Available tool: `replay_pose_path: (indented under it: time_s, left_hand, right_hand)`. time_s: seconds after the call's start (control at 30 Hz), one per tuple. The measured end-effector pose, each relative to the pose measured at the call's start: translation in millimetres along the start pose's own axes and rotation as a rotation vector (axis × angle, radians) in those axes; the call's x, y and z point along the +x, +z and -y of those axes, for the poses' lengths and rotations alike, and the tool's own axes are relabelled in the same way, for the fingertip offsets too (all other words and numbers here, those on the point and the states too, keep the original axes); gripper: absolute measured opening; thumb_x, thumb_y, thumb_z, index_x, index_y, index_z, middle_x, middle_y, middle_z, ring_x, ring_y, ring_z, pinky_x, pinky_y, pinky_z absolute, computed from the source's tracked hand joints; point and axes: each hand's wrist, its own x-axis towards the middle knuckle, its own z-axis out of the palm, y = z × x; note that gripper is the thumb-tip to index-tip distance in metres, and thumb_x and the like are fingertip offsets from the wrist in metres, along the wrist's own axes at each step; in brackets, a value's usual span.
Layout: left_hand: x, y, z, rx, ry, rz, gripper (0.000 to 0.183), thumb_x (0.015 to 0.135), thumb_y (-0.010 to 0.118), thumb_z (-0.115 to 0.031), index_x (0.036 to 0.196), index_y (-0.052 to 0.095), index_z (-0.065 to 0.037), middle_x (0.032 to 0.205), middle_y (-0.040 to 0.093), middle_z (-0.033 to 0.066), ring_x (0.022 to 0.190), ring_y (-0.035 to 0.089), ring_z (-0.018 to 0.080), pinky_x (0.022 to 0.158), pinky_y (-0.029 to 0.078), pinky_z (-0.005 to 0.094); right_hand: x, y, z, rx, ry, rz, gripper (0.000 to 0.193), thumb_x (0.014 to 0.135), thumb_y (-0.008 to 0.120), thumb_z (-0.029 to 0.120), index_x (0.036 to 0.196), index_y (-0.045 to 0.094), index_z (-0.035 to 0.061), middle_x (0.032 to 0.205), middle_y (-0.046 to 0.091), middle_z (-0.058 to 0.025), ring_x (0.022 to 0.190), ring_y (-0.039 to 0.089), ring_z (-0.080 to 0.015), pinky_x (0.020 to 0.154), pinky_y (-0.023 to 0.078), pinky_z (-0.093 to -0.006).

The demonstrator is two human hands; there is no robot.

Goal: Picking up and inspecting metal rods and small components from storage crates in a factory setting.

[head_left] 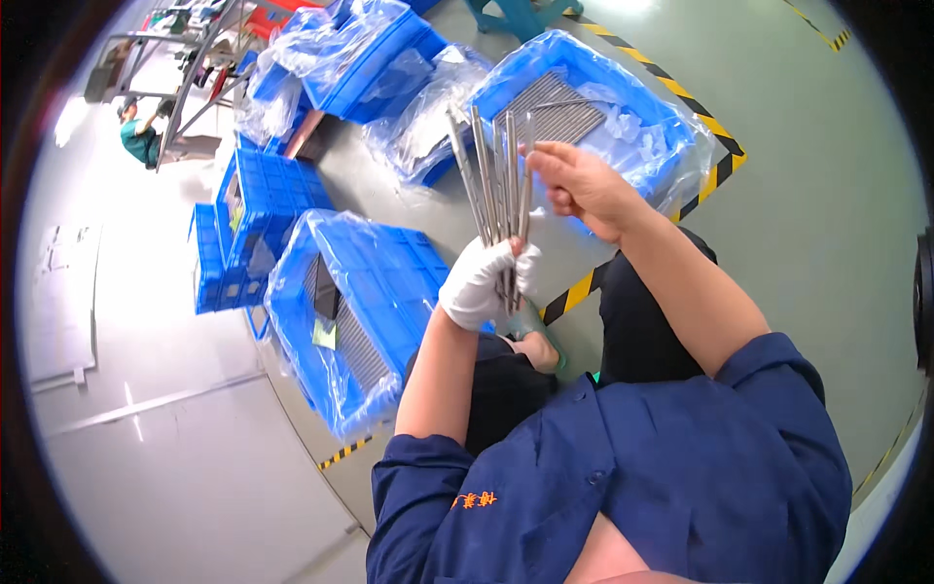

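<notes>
My left hand [479, 282], in a white glove, is closed around the lower part of a bundle of thin metal rods [498, 180]. Their upper ends fan apart and point away from me. To the right, my bare right hand [582, 187] has its fingers curled, with the fingertips at the rightmost rod, which they seem to pinch near its upper part. Beyond the hands, a blue crate [671, 136] lined with clear plastic holds rows of similar rods [555, 105]. Another plastic-covered blue crate [389, 258], at the left, contains more rods [358, 348] and a yellow-green paper slip [324, 334].
More blue crates [277, 185] stand at the left, some stacked, others under plastic film [341, 39] farther back. Black-and-yellow tape [720, 175] marks the floor. A teal stool [516, 15] is at the far edge. Another person [141, 134] is in the far left.
</notes>
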Motion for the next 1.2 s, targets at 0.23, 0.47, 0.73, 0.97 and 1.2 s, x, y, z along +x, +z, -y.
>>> replay_pose_path:
  time_s: [0.23, 0.47, 0.73, 0.97, 1.2]
  left_hand:
    - [-71.2, 14.1, 70.3, -0.013, -0.027, 0.094, 0.042, 0.08, 0.059, -0.026, 0.111, 0.044, -0.002, 0.08, 0.055, 0.0059, 0.074, 0.054, 0.0151, 0.068, 0.043, 0.0271]
    - [-100.9, 13.2, 102.0, -0.124, -0.135, 0.247, 0.046, 0.08, 0.058, -0.03, 0.113, 0.043, 0.0, 0.089, 0.055, 0.008, 0.082, 0.055, 0.0173, 0.074, 0.044, 0.0295]
    - [-111.7, 11.6, 104.5, 0.13, 0.028, 0.208, 0.039, 0.082, 0.055, -0.029, 0.108, 0.048, -0.001, 0.087, 0.056, 0.0049, 0.081, 0.053, 0.0128, 0.074, 0.043, 0.0272]
    - [-101.7, 9.9, 108.4, 0.102, 0.029, 0.179, 0.038, 0.083, 0.053, -0.026, 0.111, 0.047, 0.0, 0.089, 0.057, 0.0051, 0.081, 0.053, 0.0123, 0.075, 0.043, 0.0258]
    - [-92.1, -1.0, 97.2, -0.025, 0.114, 0.135, 0.04, 0.084, 0.052, -0.024, 0.115, 0.045, 0.001, 0.1, 0.057, 0.0093, 0.086, 0.054, 0.0139, 0.076, 0.043, 0.0269]
  right_hand:
    - [-33.5, 34.6, -44.9, -0.203, 0.259, 0.424, 0.041, 0.08, 0.059, 0.025, 0.11, 0.051, -0.0016, 0.107, 0.055, -0.0083, 0.094, 0.052, -0.0131, 0.084, 0.04, -0.0288]
    - [-83.0, 40.8, -84.3, -0.339, 0.343, 0.346, 0.034, 0.082, 0.057, 0.028, 0.105, 0.058, 0.0032, 0.102, 0.057, -0.0076, 0.092, 0.053, -0.0145, 0.083, 0.04, -0.0276]
    - [-97.0, 50.9, -81.2, -0.398, 0.357, 0.184, 0.035, 0.084, 0.055, 0.026, 0.108, 0.054, 0.0016, 0.1, 0.057, -0.0075, 0.087, 0.054, -0.0132, 0.079, 0.042, -0.0275]
    - [-90.5, 40.5, -73.7, -0.423, 0.444, 0.173, 0.036, 0.087, 0.05, 0.028, 0.112, 0.052, 0.0015, 0.097, 0.058, -0.0055, 0.085, 0.055, -0.0112, 0.075, 0.043, -0.0244]
    - [-75.0, 35.6, -64.6, -0.634, 0.051, 0.064, 0.036, 0.089, 0.046, 0.029, 0.108, 0.055, 0.0004, 0.076, 0.05, 0.0027, 0.068, 0.042, -0.0052, 0.063, 0.034, -0.0185]
